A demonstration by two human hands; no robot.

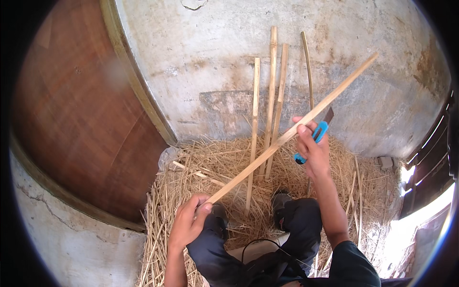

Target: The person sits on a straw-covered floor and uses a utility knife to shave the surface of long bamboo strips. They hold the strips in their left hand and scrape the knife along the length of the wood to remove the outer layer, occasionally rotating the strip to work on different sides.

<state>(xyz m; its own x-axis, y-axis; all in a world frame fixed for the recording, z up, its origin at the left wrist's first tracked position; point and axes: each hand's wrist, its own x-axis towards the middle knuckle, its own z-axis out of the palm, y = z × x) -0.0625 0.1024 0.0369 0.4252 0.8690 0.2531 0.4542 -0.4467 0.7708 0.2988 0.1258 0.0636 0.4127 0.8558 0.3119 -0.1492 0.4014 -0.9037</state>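
A long pale bamboo strip slants across my front, rising from lower left to upper right. My left hand is closed round its lower end, thumb on top. Farther up, the fingers and thumb of my right hand pinch the same strip. That hand also holds a blue utility knife against the palm, its dark blade out and pointing up, beside the strip and apart from it. The strip's upper end juts past my right hand, in front of the wall.
Several more strips lean upright against the stained plaster wall. Straw-like shavings cover the floor around my shoes. A brown wooden door in a frame stands at left. Dark slats with bright gaps are at right.
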